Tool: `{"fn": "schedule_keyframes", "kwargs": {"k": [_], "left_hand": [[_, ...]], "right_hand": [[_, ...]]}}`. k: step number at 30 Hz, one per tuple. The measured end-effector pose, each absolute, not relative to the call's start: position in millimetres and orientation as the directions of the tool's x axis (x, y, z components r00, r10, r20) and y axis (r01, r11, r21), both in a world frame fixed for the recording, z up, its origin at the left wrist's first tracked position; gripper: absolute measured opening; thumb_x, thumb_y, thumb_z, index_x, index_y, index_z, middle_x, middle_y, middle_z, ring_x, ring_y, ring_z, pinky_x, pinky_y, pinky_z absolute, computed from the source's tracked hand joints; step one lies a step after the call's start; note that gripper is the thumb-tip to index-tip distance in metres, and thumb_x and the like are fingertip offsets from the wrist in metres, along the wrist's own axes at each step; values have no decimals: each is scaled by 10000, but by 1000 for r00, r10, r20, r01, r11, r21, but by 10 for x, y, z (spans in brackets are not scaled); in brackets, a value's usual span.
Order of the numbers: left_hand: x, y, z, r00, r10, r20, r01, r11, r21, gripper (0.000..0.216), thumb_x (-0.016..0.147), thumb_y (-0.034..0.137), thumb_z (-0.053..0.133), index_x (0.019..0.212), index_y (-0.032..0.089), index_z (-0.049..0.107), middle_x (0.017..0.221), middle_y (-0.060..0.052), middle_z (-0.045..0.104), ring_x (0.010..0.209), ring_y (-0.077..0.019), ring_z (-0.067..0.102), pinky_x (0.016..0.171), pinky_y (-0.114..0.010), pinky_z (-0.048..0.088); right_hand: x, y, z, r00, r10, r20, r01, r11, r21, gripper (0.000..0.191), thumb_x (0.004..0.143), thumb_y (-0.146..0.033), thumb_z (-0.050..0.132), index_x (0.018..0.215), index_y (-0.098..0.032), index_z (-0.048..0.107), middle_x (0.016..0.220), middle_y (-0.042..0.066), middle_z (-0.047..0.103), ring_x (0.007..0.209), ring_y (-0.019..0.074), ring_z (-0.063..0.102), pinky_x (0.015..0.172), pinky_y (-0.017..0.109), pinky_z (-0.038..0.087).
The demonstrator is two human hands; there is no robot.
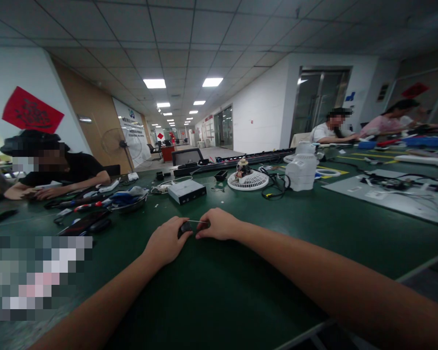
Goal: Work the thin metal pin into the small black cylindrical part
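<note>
Head view: your left hand [168,239] grips a small black piece [184,227] between thumb and fingers, just above the tabletop [219,296]. A thin rod [195,221] spans the gap from it to your right hand [221,224], whose curled fingers hold the rod's other end; its exact contact with the piece cannot be told. Beyond your hands: a drive [187,191], then a fan grille [248,180] right of it and a white housing [302,167] farther right.
</note>
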State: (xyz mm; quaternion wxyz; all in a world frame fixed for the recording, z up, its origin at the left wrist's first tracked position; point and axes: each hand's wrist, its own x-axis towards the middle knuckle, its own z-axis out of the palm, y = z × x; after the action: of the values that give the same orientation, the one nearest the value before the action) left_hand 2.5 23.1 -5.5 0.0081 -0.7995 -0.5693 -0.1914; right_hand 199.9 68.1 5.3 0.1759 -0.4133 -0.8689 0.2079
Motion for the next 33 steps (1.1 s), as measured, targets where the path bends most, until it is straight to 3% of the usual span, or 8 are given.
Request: {"fn": "schedule_keyframes", "kwargs": {"k": [6, 13, 17, 20, 25, 30, 33], "left_hand": [[-2, 236, -64, 278, 901, 333, 898, -367, 242, 310, 867, 378, 531, 1114, 214, 620, 1070, -66, 657, 948, -245, 619, 797, -374, 473], [-19, 252, -88, 323, 869, 376, 866, -432, 254, 322, 871, 371, 541, 1159, 240, 602, 1081, -49, 657, 954, -235, 618, 809, -369, 475], [-18, 252, -98, 329, 850, 412, 855, -453, 253, 338, 871, 387, 547, 1167, 232, 601, 1071, -57, 664, 933, -239, 628, 781, -358, 483], [-20, 239, -93, 327, 839, 434, 842, -467, 269, 349, 865, 387, 566, 1170, 222, 596, 1074, -60, 670, 935, -240, 630, 797, -364, 487], [-14, 215, -72, 367, 820, 440, 820, -508, 264, 363, 844, 380, 607, 1169, 220, 599, 1082, -64, 675, 946, -239, 625, 808, -371, 490], [-15, 197, -57, 408, 794, 450, 806, -545, 232, 371, 818, 380, 647, 1147, 212, 616, 1039, -68, 688, 923, -239, 622, 814, -381, 483], [-29, 192, -53, 424, 791, 442, 799, -556, 229, 363, 814, 375, 655, 1135, 208, 621, 1025, -69, 690, 924, -236, 619, 815, -378, 481]], "right_hand": [[2025, 654, 62, -576, 787, 220, 616, 595, -517, 218, 676, -311, 750, 851, -183, 724, 818, 22, 721, 718, 153, 649, 617, 231, 464], [1991, 669, 31, -537, 762, 363, 514, 637, -575, 209, 859, -189, 543, 991, -166, 703, 905, 46, 712, 780, 152, 631, 693, 264, 463], [1968, 674, 16, -561, 675, 479, 448, 734, -510, 237, 901, -125, 489, 1024, -164, 688, 1013, 73, 670, 941, 163, 602, 836, 296, 443], [1970, 667, 23, -570, 648, 506, 431, 760, -487, 207, 890, -148, 547, 1016, -178, 708, 984, 67, 673, 915, 159, 598, 817, 288, 437], [1971, 633, 51, -539, 706, 459, 460, 703, -542, 139, 809, -209, 681, 935, -196, 738, 836, 10, 711, 691, 121, 569, 639, 246, 404], [1990, 637, 80, -508, 673, 538, 471, 740, -480, 94, 759, -217, 737, 848, -187, 745, 875, 23, 684, 780, 129, 578, 676, 242, 389], [2014, 662, 85, -521, 722, 455, 483, 689, -540, 114, 757, -265, 740, 844, -190, 742, 820, 10, 691, 745, 130, 579, 646, 243, 376]]}}
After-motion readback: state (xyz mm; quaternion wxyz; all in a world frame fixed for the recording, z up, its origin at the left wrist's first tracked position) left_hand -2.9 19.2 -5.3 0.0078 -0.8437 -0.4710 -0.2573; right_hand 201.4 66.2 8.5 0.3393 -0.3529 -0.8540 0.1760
